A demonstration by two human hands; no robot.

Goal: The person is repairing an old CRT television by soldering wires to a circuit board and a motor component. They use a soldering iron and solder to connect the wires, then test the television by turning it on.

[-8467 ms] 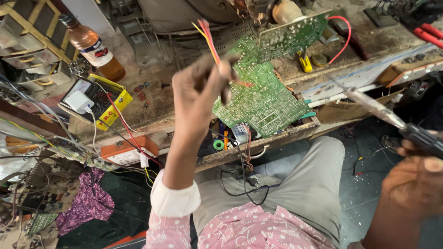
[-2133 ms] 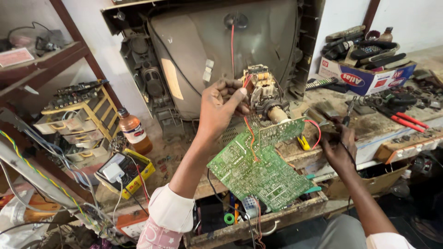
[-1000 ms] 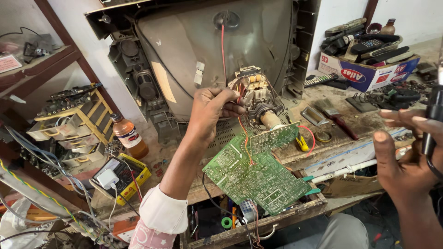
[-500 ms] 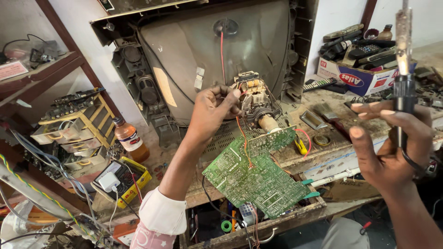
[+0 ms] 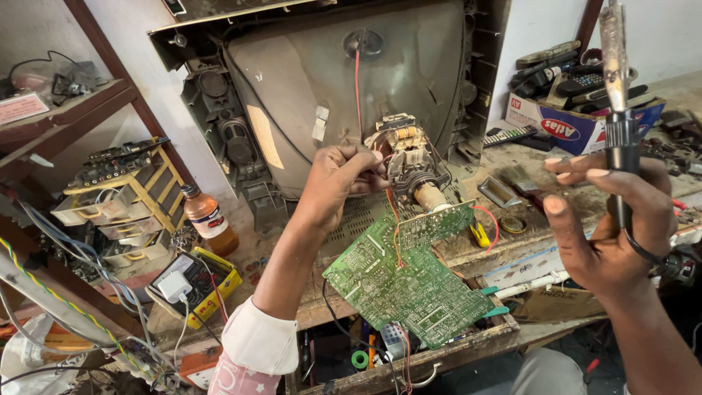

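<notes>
An opened television (image 5: pixel 314 88) stands on the workbench with its grey picture tube facing me. My left hand (image 5: pixel 338 179) reaches to the tube's neck (image 5: pixel 409 157), fingers pinched on red and orange wires there. A green circuit board (image 5: pixel 409 281) leans tilted below that hand, wired to the set. My right hand (image 5: pixel 610 219) is raised at the right, gripping a soldering iron (image 5: pixel 618 102) by its black handle, tip pointing up.
A brown bottle (image 5: pixel 208 219) and a yellow multimeter (image 5: pixel 194 281) sit at the left. A yellow rack (image 5: pixel 121 194) stands on the shelf side. A box of remote controls (image 5: pixel 585 95) is at the back right. Loose cables hang at the lower left.
My right hand has lifted the soldering iron higher and closer to me. My left hand stays at the tube neck; the view has shifted slightly.
</notes>
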